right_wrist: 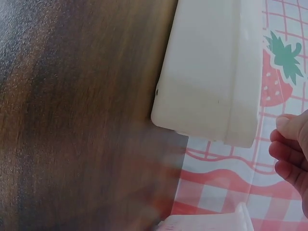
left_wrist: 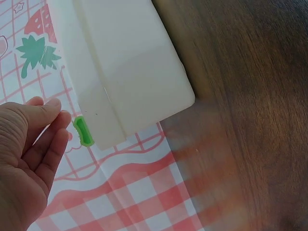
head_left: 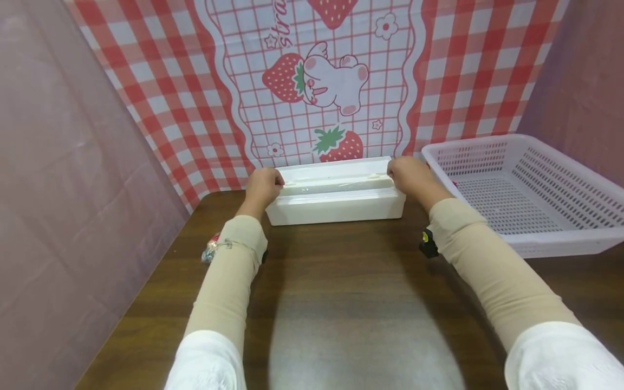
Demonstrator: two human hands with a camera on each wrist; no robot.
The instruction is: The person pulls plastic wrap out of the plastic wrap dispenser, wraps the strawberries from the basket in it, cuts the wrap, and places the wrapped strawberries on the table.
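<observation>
A long white box [head_left: 336, 210], seemingly a cling film dispenser, lies crosswise at the table's back with its lid [head_left: 336, 170] raised. Between the hands, clear cling film [head_left: 331, 187] stretches along the opening. My left hand [head_left: 263, 187] pinches the film by the box's left end, and my right hand [head_left: 411, 174] pinches it by the right end. In the left wrist view, the thumb and fingertips of the left hand [left_wrist: 41, 144] meet beside a green clip-like piece [left_wrist: 84, 131] on the box end. The film is barely visible near the right hand [right_wrist: 293, 149] in the right wrist view.
A white perforated basket [head_left: 551, 241] stands on the right, close to the right forearm. A small shiny wrapped item [head_left: 210, 248] lies by the left forearm, partly hidden. Behind the box hangs a red-and-white checked cloth [head_left: 463, 65] with strawberries on the brown wooden table's [head_left: 351, 281] far side.
</observation>
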